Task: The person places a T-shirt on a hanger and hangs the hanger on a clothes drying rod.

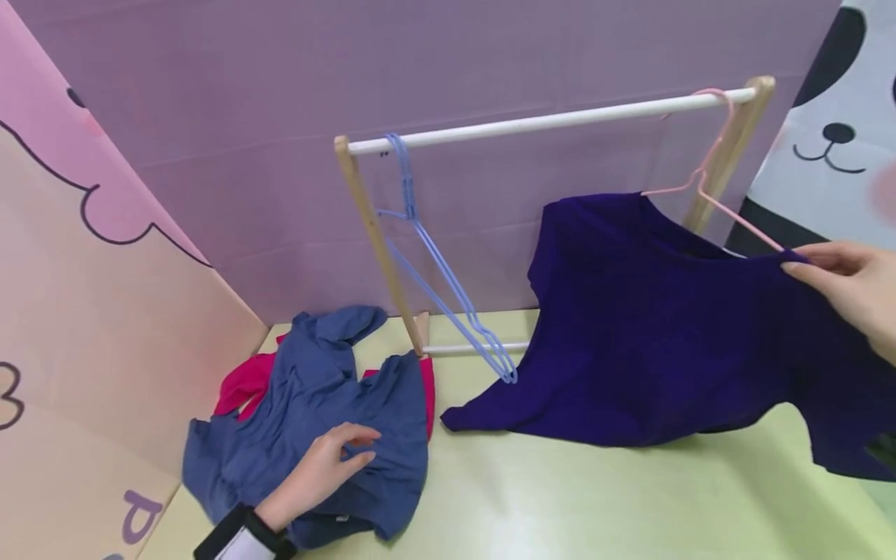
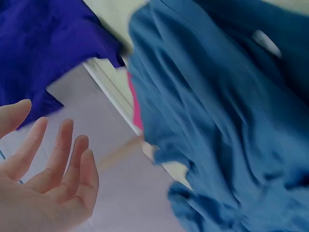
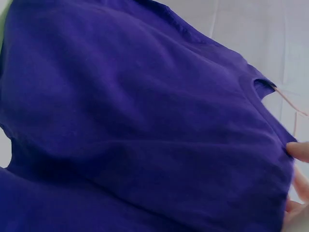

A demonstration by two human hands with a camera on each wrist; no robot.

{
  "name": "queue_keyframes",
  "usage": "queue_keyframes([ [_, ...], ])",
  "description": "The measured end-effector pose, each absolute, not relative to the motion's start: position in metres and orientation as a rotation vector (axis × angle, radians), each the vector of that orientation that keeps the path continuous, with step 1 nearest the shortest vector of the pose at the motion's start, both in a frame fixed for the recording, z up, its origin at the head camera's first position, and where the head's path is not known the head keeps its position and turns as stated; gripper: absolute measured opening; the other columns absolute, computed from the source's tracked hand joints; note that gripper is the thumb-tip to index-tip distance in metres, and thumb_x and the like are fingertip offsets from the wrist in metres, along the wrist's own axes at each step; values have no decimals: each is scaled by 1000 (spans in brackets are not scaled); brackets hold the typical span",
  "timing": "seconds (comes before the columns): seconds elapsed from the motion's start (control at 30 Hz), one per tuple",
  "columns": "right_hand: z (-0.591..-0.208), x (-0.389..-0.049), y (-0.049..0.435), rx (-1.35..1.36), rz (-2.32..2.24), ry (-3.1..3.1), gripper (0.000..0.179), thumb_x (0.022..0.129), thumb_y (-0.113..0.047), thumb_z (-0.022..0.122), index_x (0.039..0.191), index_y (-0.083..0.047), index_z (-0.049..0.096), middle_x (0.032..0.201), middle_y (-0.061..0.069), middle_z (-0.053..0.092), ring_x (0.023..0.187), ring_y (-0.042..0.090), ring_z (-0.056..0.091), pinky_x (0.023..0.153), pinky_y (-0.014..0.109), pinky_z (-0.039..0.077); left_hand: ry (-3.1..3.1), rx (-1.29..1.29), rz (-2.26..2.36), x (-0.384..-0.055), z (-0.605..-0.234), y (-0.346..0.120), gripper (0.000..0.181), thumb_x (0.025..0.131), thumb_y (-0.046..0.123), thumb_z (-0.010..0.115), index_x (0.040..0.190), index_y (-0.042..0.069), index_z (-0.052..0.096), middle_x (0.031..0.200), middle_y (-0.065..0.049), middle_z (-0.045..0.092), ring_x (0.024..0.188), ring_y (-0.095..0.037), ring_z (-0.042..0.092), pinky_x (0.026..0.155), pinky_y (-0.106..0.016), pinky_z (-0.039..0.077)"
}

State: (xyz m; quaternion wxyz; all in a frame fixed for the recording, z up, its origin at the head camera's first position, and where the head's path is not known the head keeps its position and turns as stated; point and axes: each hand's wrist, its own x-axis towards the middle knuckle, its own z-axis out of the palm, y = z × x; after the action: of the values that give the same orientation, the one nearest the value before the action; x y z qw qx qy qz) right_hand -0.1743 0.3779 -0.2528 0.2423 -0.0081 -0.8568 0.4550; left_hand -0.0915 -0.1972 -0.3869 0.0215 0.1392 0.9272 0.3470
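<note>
A dark purple T-shirt [image 1: 644,327] hangs on a pink hanger [image 1: 740,220], whose hook loops over the rack's white rail near its right end. My right hand [image 1: 850,284] pinches the shirt's shoulder by the neckline, at the hanger's right arm; the right wrist view shows the thumb on the purple cloth [image 3: 145,116]. Over on the left, my left hand [image 1: 325,470] holds nothing, its fingers loosely bent above a crumpled blue shirt [image 1: 280,435]. In the left wrist view that hand [image 2: 53,179] appears with fingers spread, apart from the blue cloth [image 2: 212,106].
The clothes rack has a white rail [image 1: 560,121] and wooden posts [image 1: 374,233]. Blue hangers [image 1: 455,288] hang at its left end. Red-pink clothing [image 1: 246,381] lies partly under the blue shirt on the pale yellow tabletop [image 1: 532,498]. Printed cloth walls stand behind and beside.
</note>
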Motion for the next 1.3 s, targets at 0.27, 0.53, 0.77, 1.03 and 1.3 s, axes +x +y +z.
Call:
queue_keyframes([
  [0.27, -257, -182, 373, 174, 1213, -2176, 33, 76, 3, 59, 93, -25, 66, 70, -34, 54, 65, -13, 49, 58, 1, 31, 2915, 188, 1084, -95, -383, -230, 33, 78, 12, 64, 109, 11, 55, 92, -6, 60, 86, -24, 55, 67, -40, 48],
  [0.53, -276, -179, 383, 344, 1013, -2219, 25, 75, 4, 61, 99, -1, 61, 81, -32, 56, 73, -11, 50, 64, 2, 33, 2769, 118, 901, -94, -402, -264, 58, 69, 16, 72, 119, 3, 44, 95, -13, 58, 88, -30, 54, 71, -47, 48],
  [0.77, -274, -135, 346, 486, 970, -2558, 18, 78, 3, 60, 95, -3, 61, 78, -24, 59, 65, -3, 55, 56, 5, 39, 2690, 251, 799, -89, -416, -286, 58, 61, 23, 77, 110, 4, 52, 105, -19, 55, 95, -38, 51, 77, -55, 45],
  [1.03, -306, -120, 333, 606, 848, -2809, 14, 83, -9, 59, 97, -11, 61, 85, -17, 61, 68, 3, 57, 51, 26, 48, 2608, 514, 779, -89, -430, -305, 44, 61, 12, 75, 98, -2, 56, 96, -17, 60, 84, -34, 54, 72, -55, 46],
  [1.3, -332, -119, 324, 676, 1022, -2870, 14, 87, -11, 54, 99, -7, 60, 83, -8, 64, 68, 10, 58, 53, 30, 51, 2728, 498, 680, -90, -446, -305, 26, 55, 6, 74, 77, 6, 60, 73, -3, 58, 65, -15, 50, 58, -42, 46],
])
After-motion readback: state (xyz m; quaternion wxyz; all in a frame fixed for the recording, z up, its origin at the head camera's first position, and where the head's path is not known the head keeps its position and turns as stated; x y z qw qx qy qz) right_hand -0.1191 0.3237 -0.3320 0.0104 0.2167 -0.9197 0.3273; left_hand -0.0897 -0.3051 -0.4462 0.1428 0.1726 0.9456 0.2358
